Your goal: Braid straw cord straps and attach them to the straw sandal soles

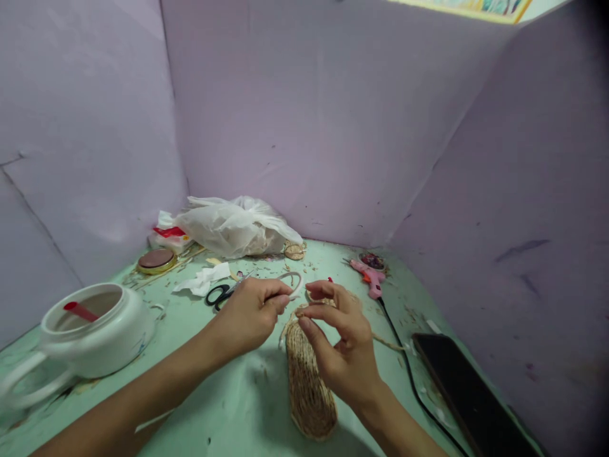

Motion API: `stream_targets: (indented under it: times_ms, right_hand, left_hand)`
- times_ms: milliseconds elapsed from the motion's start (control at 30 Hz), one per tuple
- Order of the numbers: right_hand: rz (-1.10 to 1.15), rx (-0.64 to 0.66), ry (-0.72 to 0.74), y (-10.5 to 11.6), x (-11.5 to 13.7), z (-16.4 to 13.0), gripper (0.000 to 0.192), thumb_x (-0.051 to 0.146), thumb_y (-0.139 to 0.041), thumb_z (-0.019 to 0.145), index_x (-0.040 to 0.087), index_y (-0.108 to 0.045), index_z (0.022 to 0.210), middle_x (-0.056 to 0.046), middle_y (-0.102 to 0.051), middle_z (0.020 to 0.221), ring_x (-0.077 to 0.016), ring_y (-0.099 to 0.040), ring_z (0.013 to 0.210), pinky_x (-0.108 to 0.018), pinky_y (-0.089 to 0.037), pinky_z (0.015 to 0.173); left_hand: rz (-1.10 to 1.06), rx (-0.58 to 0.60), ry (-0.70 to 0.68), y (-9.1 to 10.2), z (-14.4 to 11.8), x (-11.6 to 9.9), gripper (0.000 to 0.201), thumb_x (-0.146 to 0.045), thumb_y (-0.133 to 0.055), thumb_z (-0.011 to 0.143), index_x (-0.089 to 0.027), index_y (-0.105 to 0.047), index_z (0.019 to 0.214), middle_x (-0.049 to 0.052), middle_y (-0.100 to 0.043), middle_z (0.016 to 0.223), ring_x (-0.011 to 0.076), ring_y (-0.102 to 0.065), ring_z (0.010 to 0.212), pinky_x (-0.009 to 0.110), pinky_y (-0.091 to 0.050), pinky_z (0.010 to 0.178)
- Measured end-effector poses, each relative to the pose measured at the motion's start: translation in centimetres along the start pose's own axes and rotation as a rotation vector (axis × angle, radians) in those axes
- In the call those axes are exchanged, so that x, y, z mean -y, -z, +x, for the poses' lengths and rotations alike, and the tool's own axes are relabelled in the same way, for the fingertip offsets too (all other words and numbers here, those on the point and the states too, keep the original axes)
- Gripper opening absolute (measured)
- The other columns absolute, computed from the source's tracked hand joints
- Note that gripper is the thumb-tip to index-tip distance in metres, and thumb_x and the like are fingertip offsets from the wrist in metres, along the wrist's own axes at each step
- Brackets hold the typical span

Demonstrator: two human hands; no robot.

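Note:
My left hand (pixel 254 314) is closed in a pinch on a thin white bendy strip (pixel 299 279), which curves up in a loop past the fingertips. Close by on the right, the thumb and forefinger of my right hand (pixel 345 339) pinch the end of a straw-coloured twine. Below the hands lies a long oval sole-shaped piece of coiled twine (pixel 309 387), its upper right part covered by my right hand. More twine (pixel 387 343) trails out to the right from behind that hand.
Black-handled scissors (pixel 219 295) lie beside my left hand. A white pot (pixel 107 336) with a red stick stands left. At the back rests a white plastic bag (pixel 233 228). On the right are a pink glue gun (pixel 373 279), its black cord and a dark phone (pixel 466 387).

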State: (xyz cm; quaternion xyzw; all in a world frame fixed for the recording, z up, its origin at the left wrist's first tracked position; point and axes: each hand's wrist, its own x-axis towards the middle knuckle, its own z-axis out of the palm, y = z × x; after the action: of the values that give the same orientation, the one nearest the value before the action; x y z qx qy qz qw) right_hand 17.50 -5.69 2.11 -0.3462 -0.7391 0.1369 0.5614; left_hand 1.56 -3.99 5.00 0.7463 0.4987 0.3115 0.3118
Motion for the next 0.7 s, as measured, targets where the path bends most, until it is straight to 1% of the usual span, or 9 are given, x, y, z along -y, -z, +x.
stream_targets:
  times_ms: [67,167,233,300,367,467,567,700]
  right_hand:
    - [0.004,0.014,0.015,-0.3,0.0,-0.1,0.017,0.009,-0.057,0.073,0.022,-0.066,0.079,-0.007,-0.058,0.098,-0.0201,-0.056,0.089,-0.037,-0.046,0.078]
    - [0.024,0.027,-0.014,-0.5,0.1,-0.2,0.017,0.009,-0.056,0.074,0.021,-0.066,0.078,-0.006,-0.061,0.087,-0.0189,-0.059,0.081,-0.034,-0.048,0.072]
    - [0.036,0.02,-0.06,-0.3,0.0,0.0,0.015,0.01,-0.056,0.075,0.02,-0.066,0.075,-0.005,-0.062,0.08,-0.0184,-0.059,0.076,-0.033,-0.048,0.069]
    - [0.051,0.0,-0.112,-0.1,-0.1,0.2,0.013,0.013,-0.057,0.075,0.02,-0.066,0.072,-0.005,-0.062,0.076,-0.0185,-0.059,0.073,-0.033,-0.047,0.068]
    - [0.073,-0.01,-0.158,0.1,-0.3,0.5,0.013,0.015,-0.057,0.075,0.02,-0.067,0.068,-0.005,-0.062,0.074,-0.0185,-0.058,0.072,-0.034,-0.046,0.069]
    - [0.118,0.002,-0.209,0.3,-0.3,0.7,0.014,0.017,-0.058,0.075,0.02,-0.067,0.064,-0.004,-0.062,0.072,-0.0178,-0.057,0.069,-0.035,-0.046,0.069]
    - [0.175,-0.004,-0.276,0.3,-0.2,0.9,0.013,0.019,-0.061,0.073,0.02,-0.067,0.061,-0.004,-0.061,0.069,-0.0168,-0.056,0.066,-0.035,-0.047,0.068]
    - [0.373,0.007,-0.478,0.2,-0.1,0.9,0.012,0.026,-0.066,0.068,0.02,-0.069,0.059,-0.005,-0.058,0.074,-0.0167,-0.055,0.069,-0.031,-0.053,0.058]
  left_hand:
    - [-0.01,0.015,-0.011,-0.2,-0.1,-0.1,0.023,-0.024,-0.043,0.079,-0.016,-0.063,0.074,-0.003,-0.051,0.057,0.0107,-0.044,0.056,0.022,-0.034,0.055]
    - [-0.026,0.031,-0.009,-0.4,-0.2,-0.2,0.024,-0.024,-0.043,0.079,-0.015,-0.064,0.074,-0.002,-0.053,0.059,0.0108,-0.046,0.056,0.021,-0.035,0.055]
    - [-0.054,0.084,-0.023,-0.4,-0.1,-0.3,0.024,-0.023,-0.043,0.078,-0.015,-0.065,0.078,-0.003,-0.052,0.059,0.0105,-0.045,0.056,0.021,-0.035,0.055]
    - [-0.091,0.161,-0.028,-0.2,0.0,-0.3,0.024,-0.022,-0.043,0.076,-0.015,-0.066,0.081,-0.003,-0.05,0.057,0.0101,-0.044,0.055,0.021,-0.035,0.055]
    - [-0.114,0.197,0.012,0.0,0.1,-0.4,0.023,-0.022,-0.045,0.074,-0.014,-0.066,0.079,-0.004,-0.048,0.055,0.01,-0.044,0.053,0.021,-0.035,0.054]
    - [-0.085,0.148,0.074,0.1,0.0,-0.3,0.021,-0.023,-0.046,0.071,-0.013,-0.065,0.072,-0.003,-0.048,0.054,0.0102,-0.043,0.053,0.021,-0.035,0.052]
    - [-0.041,0.108,0.053,0.1,-0.2,-0.2,0.021,-0.023,-0.046,0.071,-0.013,-0.065,0.071,-0.003,-0.046,0.054,0.0099,-0.04,0.052,0.021,-0.033,0.05]
    - [-0.016,0.084,0.03,0.1,-0.2,-0.3,0.02,-0.023,-0.045,0.071,-0.014,-0.064,0.069,-0.002,-0.046,0.054,0.0098,-0.038,0.052,0.021,-0.03,0.049]
